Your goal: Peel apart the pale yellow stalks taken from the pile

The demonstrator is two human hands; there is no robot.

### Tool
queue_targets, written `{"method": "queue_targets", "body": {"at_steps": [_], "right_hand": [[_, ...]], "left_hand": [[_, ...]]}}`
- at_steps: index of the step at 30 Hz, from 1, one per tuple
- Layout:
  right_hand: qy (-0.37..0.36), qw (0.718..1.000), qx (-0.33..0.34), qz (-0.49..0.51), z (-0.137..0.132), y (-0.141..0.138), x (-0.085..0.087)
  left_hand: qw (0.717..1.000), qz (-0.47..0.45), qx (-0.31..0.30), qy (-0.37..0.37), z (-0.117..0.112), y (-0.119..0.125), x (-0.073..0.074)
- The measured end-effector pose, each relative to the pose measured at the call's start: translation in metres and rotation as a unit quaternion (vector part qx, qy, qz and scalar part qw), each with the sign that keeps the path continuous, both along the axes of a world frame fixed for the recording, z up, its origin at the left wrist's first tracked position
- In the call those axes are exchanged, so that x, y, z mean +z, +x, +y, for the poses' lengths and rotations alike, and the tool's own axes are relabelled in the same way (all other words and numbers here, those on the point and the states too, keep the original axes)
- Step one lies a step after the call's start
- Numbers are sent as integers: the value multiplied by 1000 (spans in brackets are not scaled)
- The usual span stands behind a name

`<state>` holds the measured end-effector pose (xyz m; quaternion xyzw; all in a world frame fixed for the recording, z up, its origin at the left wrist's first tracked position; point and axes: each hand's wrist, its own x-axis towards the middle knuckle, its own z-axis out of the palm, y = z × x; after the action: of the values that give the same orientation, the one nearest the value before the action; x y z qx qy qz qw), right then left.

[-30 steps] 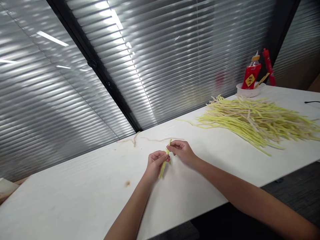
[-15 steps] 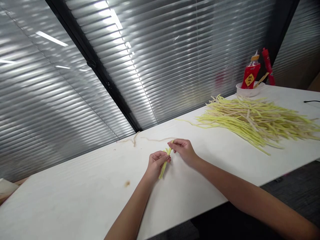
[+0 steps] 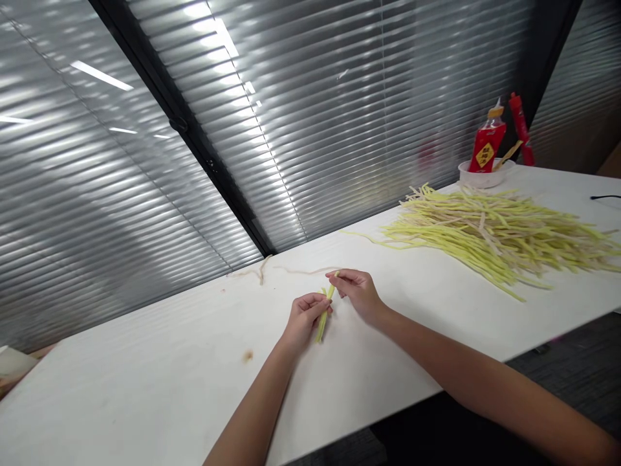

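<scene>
My left hand [image 3: 306, 316] pinches a small bent bunch of yellow pipe cleaners [image 3: 322, 327] just above the white table. Their lower ends stick out below its fingers, slanting down toward me. The thumb and fingers of my right hand [image 3: 355, 291] are closed on the upper end of the same bunch. A short stub of yellow shows between the two hands. How the strands are folded inside the fingers is hidden.
A large heap of yellow and beige pipe cleaners [image 3: 499, 233] covers the right of the white table [image 3: 160, 388]. Behind it, a red-labelled bottle [image 3: 486, 145] stands in a white bowl [image 3: 478, 178]. Loose beige strands [image 3: 262, 270] lie by the blinds [image 3: 330, 129].
The lower ends of the held pipe cleaners have swung slightly to the right and point more steeply down. My left hand has shifted a little to the right; both hands keep hold.
</scene>
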<state>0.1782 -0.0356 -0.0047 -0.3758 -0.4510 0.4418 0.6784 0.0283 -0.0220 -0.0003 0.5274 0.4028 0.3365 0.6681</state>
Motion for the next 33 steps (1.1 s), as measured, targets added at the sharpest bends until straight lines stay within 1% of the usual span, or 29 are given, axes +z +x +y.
{"method": "queue_targets", "body": {"at_steps": [5, 9, 11, 14, 17, 19, 22, 25, 30, 33], "right_hand": [[6, 1000, 11, 8, 1, 0, -2], [10, 1000, 18, 19, 0, 0, -3], [17, 999, 19, 22, 0, 0, -4], [25, 1000, 14, 4, 1, 1, -5], [26, 999, 5, -43, 0, 2, -6], [24, 996, 13, -81, 0, 2, -7], [19, 992, 37, -118, 0, 2, -9], [7, 990, 61, -123, 1, 0, -13], [-25, 986, 89, -142, 5, -1, -18], [-27, 983, 96, -152, 8, -1, -19]], "left_hand": [[996, -37, -41, -64, -1, 0, 6], [993, -74, -49, -82, -2, 2, 6], [992, -93, -24, -78, -1, 2, 5], [989, -127, 48, -60, 2, 3, 2], [981, -144, 125, -41, 5, 3, 1], [975, -151, 159, -27, 7, 2, 0], [969, -160, 187, 1, 9, 0, 0], [963, -167, 210, 28, 10, -1, -1], [954, -180, 237, 45, 11, -3, 0], [951, -183, 243, 53, 11, -3, 1]]}}
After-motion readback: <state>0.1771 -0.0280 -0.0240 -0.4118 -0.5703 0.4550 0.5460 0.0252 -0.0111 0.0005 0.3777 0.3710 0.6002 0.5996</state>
